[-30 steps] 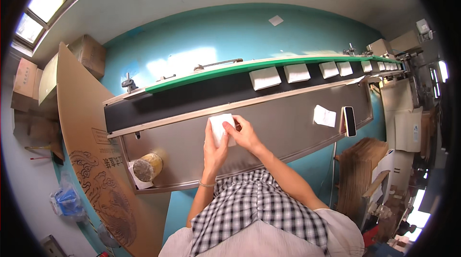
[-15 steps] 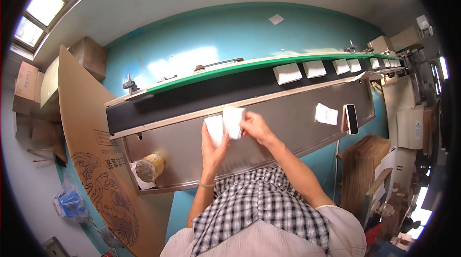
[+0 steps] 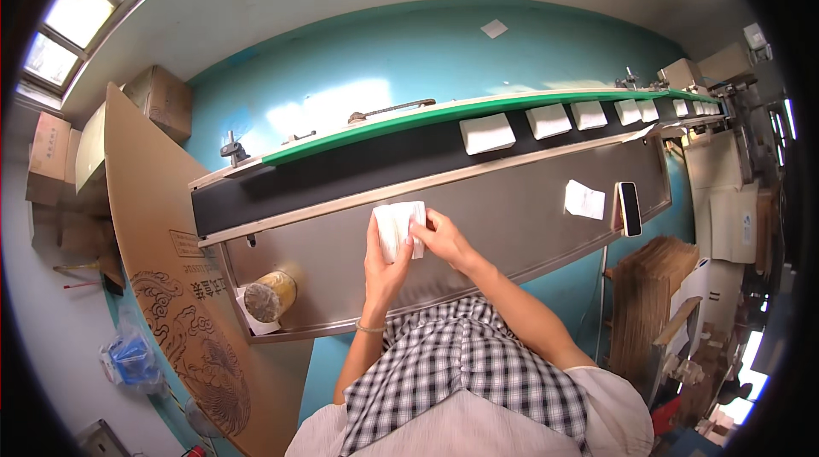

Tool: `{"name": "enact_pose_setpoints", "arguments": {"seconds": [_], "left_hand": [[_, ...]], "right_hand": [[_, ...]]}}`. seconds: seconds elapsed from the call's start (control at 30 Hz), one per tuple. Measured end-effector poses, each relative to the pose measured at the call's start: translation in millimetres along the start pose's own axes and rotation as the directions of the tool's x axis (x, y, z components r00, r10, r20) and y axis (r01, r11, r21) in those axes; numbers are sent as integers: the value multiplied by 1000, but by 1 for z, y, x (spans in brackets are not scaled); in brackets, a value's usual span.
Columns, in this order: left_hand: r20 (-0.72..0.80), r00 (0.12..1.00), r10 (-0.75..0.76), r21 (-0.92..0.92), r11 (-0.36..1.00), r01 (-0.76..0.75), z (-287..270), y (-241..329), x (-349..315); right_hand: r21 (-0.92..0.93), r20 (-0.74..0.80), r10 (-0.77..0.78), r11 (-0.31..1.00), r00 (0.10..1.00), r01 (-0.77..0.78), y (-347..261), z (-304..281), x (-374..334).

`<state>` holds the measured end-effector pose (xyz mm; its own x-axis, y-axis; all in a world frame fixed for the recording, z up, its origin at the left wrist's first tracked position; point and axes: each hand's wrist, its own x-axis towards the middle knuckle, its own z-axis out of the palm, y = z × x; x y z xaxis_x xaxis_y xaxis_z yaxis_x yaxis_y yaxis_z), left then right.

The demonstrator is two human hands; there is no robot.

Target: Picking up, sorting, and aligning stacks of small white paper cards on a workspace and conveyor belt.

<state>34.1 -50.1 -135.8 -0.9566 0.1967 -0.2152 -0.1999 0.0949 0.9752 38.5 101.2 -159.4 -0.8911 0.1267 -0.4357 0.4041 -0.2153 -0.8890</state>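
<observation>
"tally?"
"from here i count one white bundle [image 3: 392, 222], grasped by the left hand [image 3: 384, 267] and right hand [image 3: 445, 242] over the tabletop [image 3: 503, 214]; five nearer white blocks [image 3: 488, 134] on the black belt [image 3: 273, 197], others too small to count; one phone [image 3: 630, 209]; one loose sheet [image 3: 584, 200]."
"writing?"
"i see dark characters [image 3: 213, 288] and a drawing [image 3: 203, 355] printed on one cardboard panel [image 3: 153, 201] at left."

White stack [image 3: 397, 222], partly hidden.
Sides covered by left hand [image 3: 383, 272] and right hand [image 3: 445, 244]; farthest packets [image 3: 699, 108], right beyond grip, too small to count; window [image 3: 78, 9], upper left of grip, cut off.
</observation>
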Motion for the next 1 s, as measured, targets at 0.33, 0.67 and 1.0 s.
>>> {"name": "enact_pose_setpoints", "arguments": {"seconds": [0.33, 0.67, 1.0], "left_hand": [[25, 998, 65, 79, 995, -67, 4, -10, 3], [-9, 992, 127, 388, 915, -114, -22, 3, -41], [-142, 986, -88, 244, 962, 121, -49, -4, -56]], "right_hand": [[250, -269, 63, 968, 961, 6, -14, -27, 25], [18, -307, -99, 994, 947, 110, -39, -17, 42], [-691, -413, -609, 694, 677, 203, -27, -149, -25]]}}
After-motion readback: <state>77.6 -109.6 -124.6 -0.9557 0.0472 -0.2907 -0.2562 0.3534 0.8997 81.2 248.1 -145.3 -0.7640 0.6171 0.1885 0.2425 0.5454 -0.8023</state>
